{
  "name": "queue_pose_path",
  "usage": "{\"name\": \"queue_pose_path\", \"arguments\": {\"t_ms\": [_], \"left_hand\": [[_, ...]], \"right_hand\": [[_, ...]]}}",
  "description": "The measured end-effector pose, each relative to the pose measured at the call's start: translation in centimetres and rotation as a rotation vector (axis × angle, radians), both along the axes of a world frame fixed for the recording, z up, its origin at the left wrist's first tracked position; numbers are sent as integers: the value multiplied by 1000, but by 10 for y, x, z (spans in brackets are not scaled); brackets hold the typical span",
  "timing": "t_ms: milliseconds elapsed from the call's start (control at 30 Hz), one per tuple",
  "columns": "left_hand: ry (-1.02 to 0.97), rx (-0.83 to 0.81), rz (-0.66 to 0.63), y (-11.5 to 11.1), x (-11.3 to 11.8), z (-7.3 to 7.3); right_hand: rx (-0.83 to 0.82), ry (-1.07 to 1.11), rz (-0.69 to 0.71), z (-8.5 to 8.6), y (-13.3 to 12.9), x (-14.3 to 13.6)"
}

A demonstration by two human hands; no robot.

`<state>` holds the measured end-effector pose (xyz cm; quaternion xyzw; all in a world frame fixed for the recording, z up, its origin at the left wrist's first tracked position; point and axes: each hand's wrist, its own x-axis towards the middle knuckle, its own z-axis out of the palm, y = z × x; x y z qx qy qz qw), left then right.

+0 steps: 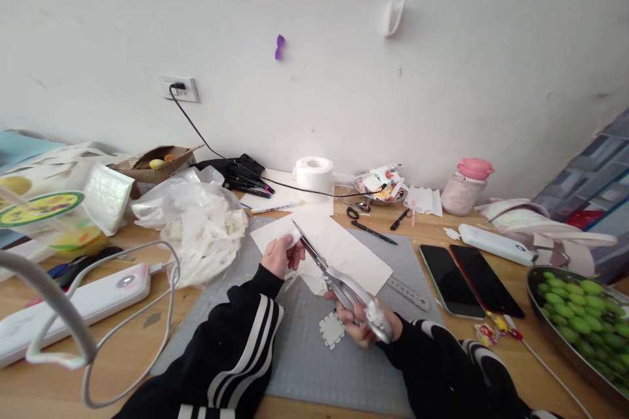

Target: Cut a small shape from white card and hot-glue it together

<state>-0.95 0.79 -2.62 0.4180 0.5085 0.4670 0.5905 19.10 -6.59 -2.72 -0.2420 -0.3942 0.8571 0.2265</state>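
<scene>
My right hand (358, 322) is wrapped round the grey-white handles of a pair of scissors (340, 280). Their blades point up and left, parted a little, with the tips beside my left hand (284, 254). Between the thumb and fingers of that hand is a small piece of white paper (289, 233). Below the hands a larger white sheet (344, 245) lies on the grey cutting mat (314, 373). A small pale cutout with a scalloped edge (333, 330) rests on the mat, left of my right hand. Whether the blades touch the paper I cannot tell.
A metal ruler (409, 294) and a black pen (374, 232) lie on the mat. Right are two phones (452, 281) and a bowl of green grapes (580, 314). Left are a plastic bag (196, 222), a white power bank (73, 308) and a looping cable (171, 301). A paper roll (314, 178) stands behind.
</scene>
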Motion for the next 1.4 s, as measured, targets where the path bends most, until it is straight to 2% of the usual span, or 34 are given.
{"name": "queue_pose_path", "arguments": {"t_ms": [167, 333, 500, 867, 1200, 1400], "left_hand": [[33, 2, 75, 2, 6, 1], [17, 86, 128, -3, 8, 15], [-35, 144, 128, -9, 10, 26], [-113, 180, 69, -9, 11, 25], [-205, 120, 86, -8, 12, 26], [-184, 109, 127, -8, 11, 28]], "right_hand": [[-37, 9, -48, 2, -4, -2], [-45, -20, -69, 11, -7, -4], [-33, -63, -139, 15, -11, -5], [-13, -101, -203, 13, -14, -7], [-94, -42, -83, 10, -3, -5], [-100, -29, -62, 9, -3, -4]]}}
